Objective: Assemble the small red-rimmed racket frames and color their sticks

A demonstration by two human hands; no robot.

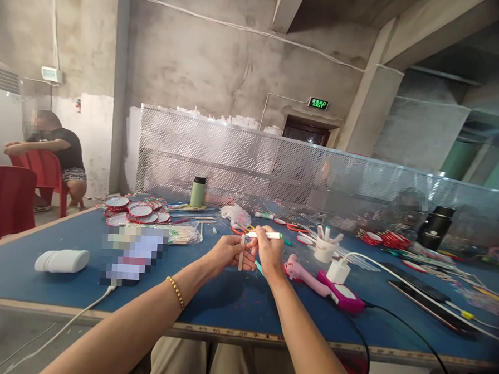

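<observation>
Over the middle of the blue table, my left hand pinches a thin wooden craft stick, held nearly upright. My right hand is closed round a white marker pen with a green end. The pen lies almost level and its other end points at the upper part of the stick. Whether the tip touches the wood is too small to tell. Below my right hand a teal strip is partly hidden. A pink glue gun rests to the right.
A phone, a white bottle and red-rimmed discs are on the left. A green flask stands behind. To the right are a cup of markers, a charger and cables. Behind the table runs a perforated metal screen. A person sits far left.
</observation>
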